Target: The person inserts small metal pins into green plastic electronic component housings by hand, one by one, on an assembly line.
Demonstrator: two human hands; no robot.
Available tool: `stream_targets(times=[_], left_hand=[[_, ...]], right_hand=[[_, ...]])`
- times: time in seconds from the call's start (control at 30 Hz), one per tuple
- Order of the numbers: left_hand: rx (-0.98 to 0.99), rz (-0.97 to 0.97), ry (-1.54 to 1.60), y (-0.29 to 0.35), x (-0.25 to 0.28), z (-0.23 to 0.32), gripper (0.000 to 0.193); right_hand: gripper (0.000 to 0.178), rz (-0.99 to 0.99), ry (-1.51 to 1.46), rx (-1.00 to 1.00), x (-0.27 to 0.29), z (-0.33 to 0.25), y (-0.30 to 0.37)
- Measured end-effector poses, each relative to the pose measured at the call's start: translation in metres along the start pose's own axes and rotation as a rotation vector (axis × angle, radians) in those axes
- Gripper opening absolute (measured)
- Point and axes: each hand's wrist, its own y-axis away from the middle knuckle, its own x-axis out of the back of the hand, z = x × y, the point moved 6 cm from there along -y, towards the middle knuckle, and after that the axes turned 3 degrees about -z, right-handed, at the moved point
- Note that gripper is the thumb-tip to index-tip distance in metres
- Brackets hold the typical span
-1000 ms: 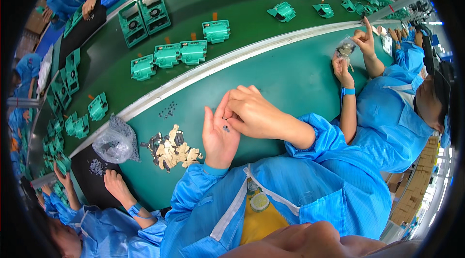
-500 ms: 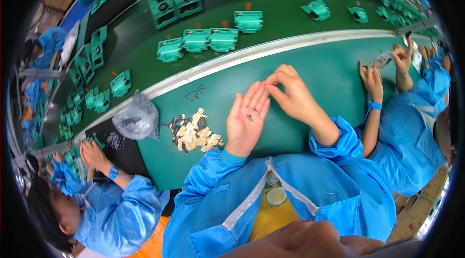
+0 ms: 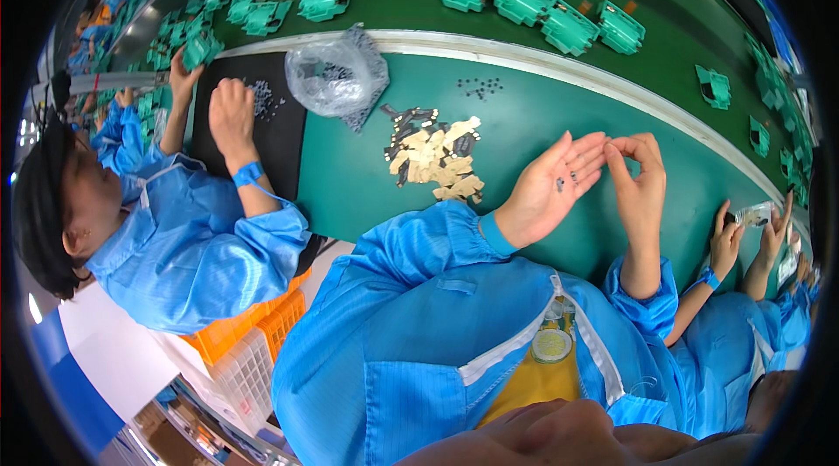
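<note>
My left hand (image 3: 559, 188) lies palm up over the green worktable, its fingers stretched flat. A few small dark parts (image 3: 560, 184) rest on its palm and fingers. My right hand (image 3: 637, 182) is closed in a pinch right at the left fingertips; anything between its thumb and finger is too small to make out. Left of my hands is a pile of cream-coloured flat pieces (image 3: 430, 160) mixed with black ones. Beyond that pile, several tiny dark parts (image 3: 479, 87) are scattered on the tabletop.
A clear plastic bag (image 3: 336, 77) sits at the edge of a black mat (image 3: 278, 151). Past the white rail (image 3: 489, 46), a green conveyor carries teal housings (image 3: 523, 1). A co-worker at left reaches toward a teal housing (image 3: 202, 48); another at right holds a small clear packet (image 3: 753, 214).
The view has swung left, so the table things appear farther right. My hands keep their pose, fingertips together. The left co-worker's hands have parted, one now at a teal housing.
</note>
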Motion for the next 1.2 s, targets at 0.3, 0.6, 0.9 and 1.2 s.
stream_targets(times=[0.3,0.6,0.9,1.2], left_hand=[[-0.017,0.016,-0.005,0.006,0.000,0.005,0.064],[-0.016,0.069,0.032,0.008,-0.004,0.008,0.058],[-0.009,0.046,0.097,0.013,-0.007,0.010,0.059],[-0.015,0.096,0.060,0.010,-0.004,0.012,0.058]], right_hand=[[0.007,-0.090,0.176,0.174,-0.014,-0.016,-0.006],[0.013,-0.261,-0.174,0.098,-0.037,-0.030,-0.118],[0.009,-0.643,0.081,0.466,-0.127,-0.084,-0.138],[0.006,-0.237,0.555,0.924,-0.148,-0.058,-0.142]])
